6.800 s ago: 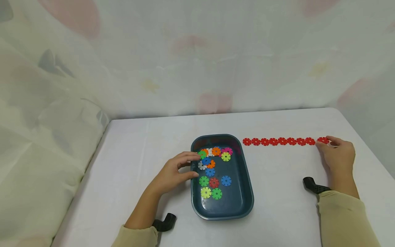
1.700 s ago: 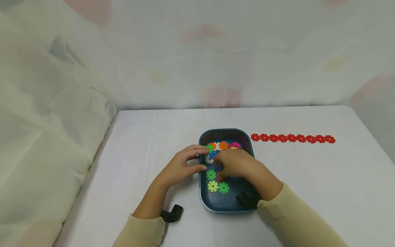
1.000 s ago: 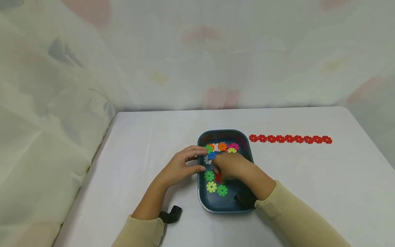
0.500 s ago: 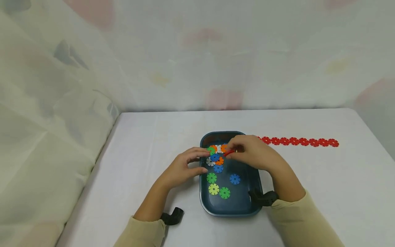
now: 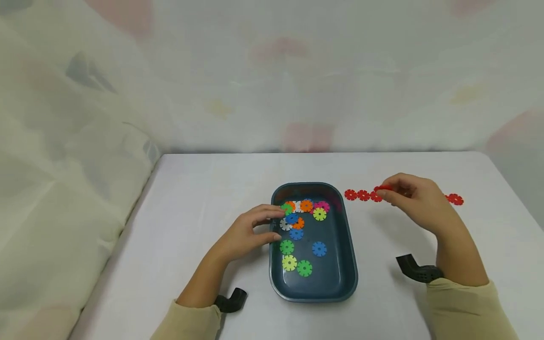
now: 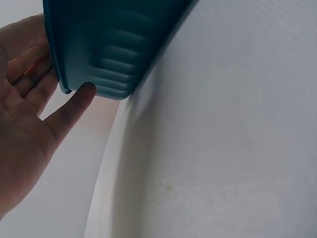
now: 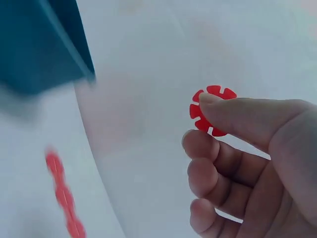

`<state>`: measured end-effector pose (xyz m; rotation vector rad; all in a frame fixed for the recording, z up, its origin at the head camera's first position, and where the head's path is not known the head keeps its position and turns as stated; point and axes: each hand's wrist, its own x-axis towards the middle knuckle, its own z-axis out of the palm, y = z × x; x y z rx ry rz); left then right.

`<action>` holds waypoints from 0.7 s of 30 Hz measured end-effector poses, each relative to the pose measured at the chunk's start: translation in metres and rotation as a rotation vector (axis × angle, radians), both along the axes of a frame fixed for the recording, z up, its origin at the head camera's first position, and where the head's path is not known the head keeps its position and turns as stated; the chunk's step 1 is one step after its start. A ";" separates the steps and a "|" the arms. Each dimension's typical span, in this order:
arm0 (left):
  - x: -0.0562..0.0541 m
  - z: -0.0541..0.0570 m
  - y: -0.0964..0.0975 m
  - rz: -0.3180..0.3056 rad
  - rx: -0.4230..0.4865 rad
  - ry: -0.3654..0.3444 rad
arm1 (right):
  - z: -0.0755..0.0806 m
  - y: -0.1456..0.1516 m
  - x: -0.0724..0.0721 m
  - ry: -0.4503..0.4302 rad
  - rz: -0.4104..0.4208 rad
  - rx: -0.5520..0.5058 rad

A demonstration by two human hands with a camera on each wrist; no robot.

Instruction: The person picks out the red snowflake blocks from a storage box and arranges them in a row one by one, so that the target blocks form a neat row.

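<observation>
My right hand (image 5: pixel 418 200) pinches a red notched plastic disc (image 7: pixel 194 111) between thumb and index finger, above the row of red discs (image 5: pixel 350 194). That hand hides the middle of the row; both ends show. My left hand (image 5: pixel 246 232) rests at the left rim of the dark teal tray (image 5: pixel 356 269), its fingers loosely extended over the edge. In the left wrist view the thumb lies against or close to the tray's outer wall (image 6: pixel 119 54); contact is hard to tell. Inside the tray lie loose discs, including a blue disc (image 5: pixel 319 249), green disc (image 5: pixel 304 268) and orange disc (image 5: pixel 306 205).
A white-covered table (image 5: pixel 212 189) carries the tray and the row. Patterned cloth (image 5: pixel 272 85) hangs behind it and along the left side. Black wrist-worn devices (image 5: pixel 231 301) jut out near both cuffs.
Several seconds ago my right hand was at the row's right end. It then reached into the tray, picked out the red disc and carried it right, over the row. My left hand stayed at the rim.
</observation>
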<state>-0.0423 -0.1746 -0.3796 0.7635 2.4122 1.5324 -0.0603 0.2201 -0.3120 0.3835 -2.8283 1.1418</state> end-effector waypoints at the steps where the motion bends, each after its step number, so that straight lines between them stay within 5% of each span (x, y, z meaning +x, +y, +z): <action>1: 0.000 0.000 -0.001 -0.003 0.001 -0.002 | -0.001 0.009 0.001 -0.008 -0.029 0.002; 8: 0.004 -0.002 -0.005 0.002 0.012 -0.018 | -0.004 0.065 0.006 -0.128 -0.254 -0.070; 21: 0.003 -0.015 -0.011 0.007 0.031 -0.037 | -0.028 0.108 0.000 -0.210 -0.522 -0.135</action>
